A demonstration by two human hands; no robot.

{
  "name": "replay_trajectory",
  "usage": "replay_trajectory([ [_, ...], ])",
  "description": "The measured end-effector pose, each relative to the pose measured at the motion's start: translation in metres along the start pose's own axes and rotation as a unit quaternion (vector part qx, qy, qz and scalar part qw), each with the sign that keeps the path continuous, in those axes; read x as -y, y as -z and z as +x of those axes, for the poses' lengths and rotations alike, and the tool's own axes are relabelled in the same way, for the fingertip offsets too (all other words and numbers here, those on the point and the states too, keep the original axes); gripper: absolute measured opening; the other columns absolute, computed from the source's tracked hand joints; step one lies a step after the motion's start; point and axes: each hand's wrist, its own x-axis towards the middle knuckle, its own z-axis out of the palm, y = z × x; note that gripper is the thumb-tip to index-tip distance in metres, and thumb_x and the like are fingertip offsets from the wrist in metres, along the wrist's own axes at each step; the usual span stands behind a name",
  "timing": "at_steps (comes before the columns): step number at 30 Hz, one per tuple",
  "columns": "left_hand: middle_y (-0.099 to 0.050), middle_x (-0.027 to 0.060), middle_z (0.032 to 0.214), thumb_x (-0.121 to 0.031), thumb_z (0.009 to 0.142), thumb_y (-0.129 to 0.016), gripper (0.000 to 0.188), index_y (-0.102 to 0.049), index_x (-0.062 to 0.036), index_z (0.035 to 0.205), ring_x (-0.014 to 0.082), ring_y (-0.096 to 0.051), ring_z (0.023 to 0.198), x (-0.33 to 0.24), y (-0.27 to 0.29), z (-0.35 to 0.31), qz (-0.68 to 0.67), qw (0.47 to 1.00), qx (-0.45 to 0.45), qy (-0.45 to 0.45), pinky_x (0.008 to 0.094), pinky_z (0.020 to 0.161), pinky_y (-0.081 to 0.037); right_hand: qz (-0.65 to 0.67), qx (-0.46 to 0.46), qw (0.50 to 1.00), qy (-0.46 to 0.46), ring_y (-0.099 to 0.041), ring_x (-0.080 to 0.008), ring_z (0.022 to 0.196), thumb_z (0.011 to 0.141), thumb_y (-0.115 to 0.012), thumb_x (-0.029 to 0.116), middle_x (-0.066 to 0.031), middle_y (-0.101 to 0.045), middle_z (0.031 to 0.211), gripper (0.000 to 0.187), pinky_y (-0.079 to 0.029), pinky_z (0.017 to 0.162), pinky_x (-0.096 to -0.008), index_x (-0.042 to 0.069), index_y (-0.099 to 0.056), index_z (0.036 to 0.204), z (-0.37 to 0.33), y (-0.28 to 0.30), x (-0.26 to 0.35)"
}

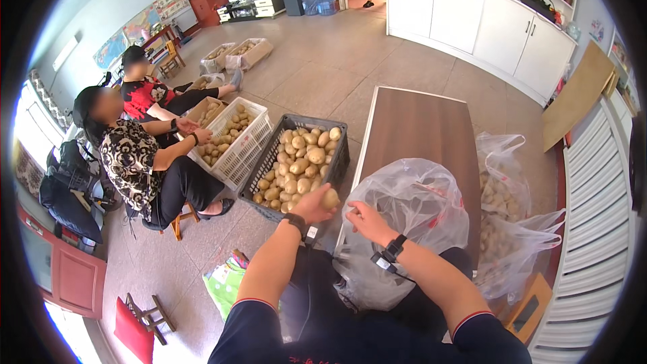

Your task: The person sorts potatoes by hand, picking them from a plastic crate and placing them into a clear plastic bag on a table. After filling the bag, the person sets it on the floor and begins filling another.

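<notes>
My left hand (313, 206) is closed around a potato (329, 199), beside the near right corner of a dark grey plastic crate (342, 162). Many loose yellow-brown potatoes (297, 167) fill that crate. To the right, my right hand (371, 222) hovers apart from the left with its fingers loosely bent and the index stretched toward the left hand; nothing shows in it. Just beyond and beside my right hand, a clear plastic bag (421, 195) spreads over the near end of a brown table (418, 125) and hangs down toward my lap. What the bag holds is not visible.
Filled plastic bags (502, 192) stand on the floor right of the table. On the left, two people (135, 162) sit by a white crate (232, 145) of potatoes and boxes. A red-seated stool (135, 330) lies at lower left. White cabinets (465, 13) line the back.
</notes>
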Motion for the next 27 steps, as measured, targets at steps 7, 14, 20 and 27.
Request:
replay_trajectory([
  [7, -0.063, 0.009, 0.112, -0.009, 0.089, -0.066, 0.049, -0.045, -0.0035, 0.133, 0.0279, -0.065, 0.099, -0.003, 0.068, 0.028, -0.186, 0.944, -0.178, -0.209, 0.0426, 0.081, -0.056, -0.059, -0.093, 0.992, -0.067, -0.066, -0.0267, 0.088, 0.088, -0.063, 0.025, -0.0149, -0.066, 0.103, 0.048, -0.051, 0.078, -0.0362, 0.0, -0.051, 0.127, -0.037, 0.041, -0.077],
  [14, -0.061, 0.0119, 0.105, -0.009, 0.092, -0.058, 0.025, -0.052, -0.0006, 0.115, 0.0251, -0.066, 0.084, -0.005, 0.066, 0.01, -0.145, 0.895, -0.297, -0.299, 0.0327, 0.071, -0.056, -0.2, -0.249, 0.947, -0.031, -0.059, -0.0316, 0.106, 0.081, -0.069, 0.022, -0.0175, -0.06, 0.114, 0.051, -0.046, 0.091, -0.0395, 0.002, -0.053, 0.125, -0.072, 0.108, -0.075],
  [20, -0.061, 0.0108, 0.089, -0.035, 0.09, -0.063, 0.036, -0.052, -0.0021, 0.101, 0.0205, -0.059, 0.075, 0.005, 0.118, 0.021, 0.462, 0.829, -0.193, -0.252, 0.0353, 0.061, -0.05, -0.391, -0.41, 0.823, -0.03, -0.039, -0.0404, 0.128, 0.075, -0.076, 0.025, -0.0243, -0.044, 0.136, 0.073, -0.037, 0.103, -0.0492, 0.001, -0.041, 0.135, -0.076, 0.147, -0.021],
  [27, -0.064, 0.0243, 0.109, -0.055, 0.073, -0.076, 0.083, -0.057, 0.0168, 0.111, 0.0305, -0.067, 0.091, 0.038, -0.024, 0.034, 0.481, 0.832, -0.262, -0.089, 0.0369, 0.074, -0.054, -0.318, -0.296, 0.829, -0.352, -0.045, -0.0419, 0.127, 0.067, -0.08, 0.048, -0.0221, -0.049, 0.136, 0.094, -0.039, 0.104, -0.0489, 0.003, -0.038, 0.138, -0.113, 0.188, -0.033],
])
